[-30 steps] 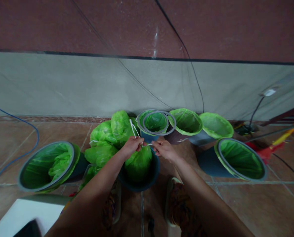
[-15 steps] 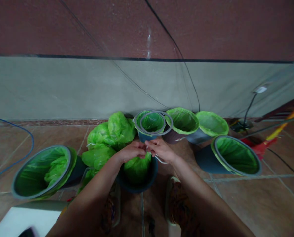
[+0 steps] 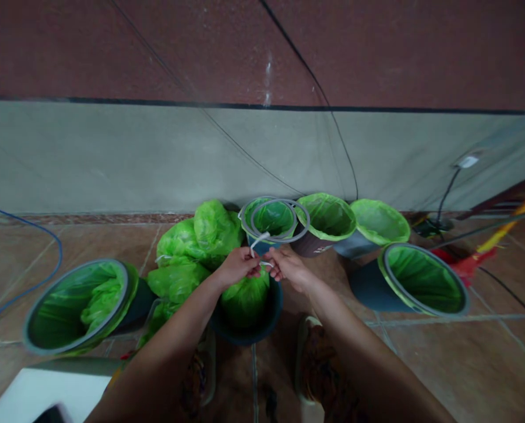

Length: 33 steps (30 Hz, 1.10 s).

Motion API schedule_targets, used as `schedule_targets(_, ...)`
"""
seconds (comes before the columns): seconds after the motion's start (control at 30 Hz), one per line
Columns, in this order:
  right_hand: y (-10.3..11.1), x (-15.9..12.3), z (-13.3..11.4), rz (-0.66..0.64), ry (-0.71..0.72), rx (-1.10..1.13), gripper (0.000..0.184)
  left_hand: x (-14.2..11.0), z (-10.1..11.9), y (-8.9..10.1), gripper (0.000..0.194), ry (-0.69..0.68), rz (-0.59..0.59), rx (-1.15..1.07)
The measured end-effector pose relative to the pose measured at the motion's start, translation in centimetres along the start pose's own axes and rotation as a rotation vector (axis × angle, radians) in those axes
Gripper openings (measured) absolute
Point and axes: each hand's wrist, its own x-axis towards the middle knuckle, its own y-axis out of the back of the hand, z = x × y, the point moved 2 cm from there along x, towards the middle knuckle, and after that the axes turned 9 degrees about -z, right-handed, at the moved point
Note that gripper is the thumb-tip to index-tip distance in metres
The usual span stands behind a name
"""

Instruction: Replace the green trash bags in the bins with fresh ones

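Observation:
A green garbage bag (image 3: 245, 301) sits inside a dark blue trash can (image 3: 276, 314) between my feet, its top gathered upward. Over it, my left hand (image 3: 240, 265) is closed on a white drawstring (image 3: 258, 239), one end of which sticks up above the fingers. Close beside it, my right hand (image 3: 287, 267) pinches the same drawstring near the neck of the bag. The two hands nearly touch, and the fingers hide part of the string where they meet.
Several filled green bags (image 3: 218, 232) are heaped at left against the wall. Lined cans stand behind and right, including a blue can (image 3: 372, 285); a gray ring (image 3: 304, 218) rests on one. Another lined can (image 3: 33, 326) leans at left near a white surface (image 3: 50, 390). A red-and-yellow tool (image 3: 471, 265) lies right.
The drawstring's loose end was beside my right hand and now points up above my left hand. My fingers have shifted on the string; the bag and cans stay in place.

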Motion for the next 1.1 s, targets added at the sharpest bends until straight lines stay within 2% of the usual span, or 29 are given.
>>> schedule_targets(0.17, 0.1, -0.4, -0.5, -0.131, 0.005, -0.177, 0.02, -0.1, -0.2, -0.2, 0.009, 0.09, 0.097, -0.082)
schedule_targets(0.3, 0.5, -0.4, -0.3, -0.153, -0.002, -0.252, 0.008, -0.1, -0.6, -0.2, 0.014, 0.111, 0.177, -0.189)
schedule_targets(0.4, 0.5, -0.2, 0.2, -0.206, 0.016, -0.266, 0.009, 0.1, -1.1, 0.1, 0.016, 0.1, 0.224, -0.226)
schedule_targets(0.53, 0.4, 0.1, 0.8, -0.262, 0.026, -0.27, 0.005, 0.5, -1.4, 0.2, 0.014, 0.006, 0.243, -0.181)
schedule_targets(0.73, 0.3, 0.4, 1.0, -0.238, -0.001, -0.347, 0.004, 0.9, -1.6, 0.1, 0.011, -0.151, 0.216, 0.007)
schedule_targets(0.87, 0.6, 0.4, 0.8, -0.237, 0.023, -0.42, 0.014, 1.1, -1.5, 0.0, 0.014, -0.225, 0.181, 0.214)
schedule_targets(1.03, 0.9, 0.5, 0.5, -0.118, 0.022, -0.412, 0.016, 1.1, -1.7, -0.5, 0.015, -0.211, 0.194, 0.139)
schedule_targets(1.1, 0.7, 0.5, 0.3, -0.126, 0.042, -0.374, 0.014, 1.1, -1.7, -0.7, 0.013, -0.231, 0.208, 0.09)
